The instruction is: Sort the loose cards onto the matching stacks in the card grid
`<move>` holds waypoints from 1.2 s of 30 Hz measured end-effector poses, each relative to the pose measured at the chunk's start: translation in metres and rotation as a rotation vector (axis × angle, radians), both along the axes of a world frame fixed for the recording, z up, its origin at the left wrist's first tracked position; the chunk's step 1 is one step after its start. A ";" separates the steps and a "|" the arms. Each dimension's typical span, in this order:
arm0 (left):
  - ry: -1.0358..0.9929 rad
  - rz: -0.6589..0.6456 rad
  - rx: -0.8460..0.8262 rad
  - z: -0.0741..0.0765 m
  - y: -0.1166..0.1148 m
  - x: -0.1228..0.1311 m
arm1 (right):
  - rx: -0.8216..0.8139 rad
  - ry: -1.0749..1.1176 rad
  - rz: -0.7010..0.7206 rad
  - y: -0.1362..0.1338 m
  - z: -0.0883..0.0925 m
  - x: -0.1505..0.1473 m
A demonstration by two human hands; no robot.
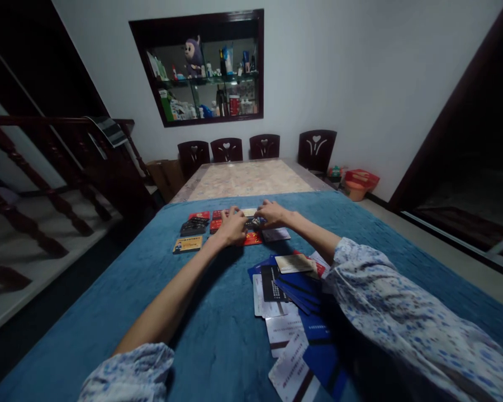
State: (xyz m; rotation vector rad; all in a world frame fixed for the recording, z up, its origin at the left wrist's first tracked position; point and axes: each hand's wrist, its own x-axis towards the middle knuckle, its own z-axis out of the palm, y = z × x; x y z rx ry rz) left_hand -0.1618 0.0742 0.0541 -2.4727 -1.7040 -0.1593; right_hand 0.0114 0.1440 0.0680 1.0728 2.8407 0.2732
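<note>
My left hand [233, 228] reaches over rows of sorted cards at the far part of the blue cloth, fingers bent down at the left edge of a dark card stack [252, 223]. On that stack's right side, my right hand [273, 214] has its fingers curled down on it. A red card [252, 239] and a white card [276, 234] lie just in front. Left of my left hand are a black card pile [194, 225] and a gold card [188, 244]. Close by my right forearm spreads a loose heap of blue cards [299, 290] and white cards [291, 363].
The blue cloth [121, 312] covers the near part of a long table [251, 176]. Dark chairs [226, 149] stand along its far end. A wooden railing [42, 206] is on the left; an orange bin [356, 191] is at the right wall.
</note>
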 end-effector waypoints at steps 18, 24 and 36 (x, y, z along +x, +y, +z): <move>-0.160 -0.221 0.001 -0.016 -0.057 0.054 | -0.095 0.209 -0.017 -0.068 -0.023 0.100; -0.181 -0.280 -0.091 -0.018 -0.071 0.069 | -0.165 0.276 0.022 -0.081 -0.032 0.118; -0.150 -0.298 -0.214 -0.020 -0.077 0.076 | -0.271 0.243 0.042 -0.088 -0.043 0.124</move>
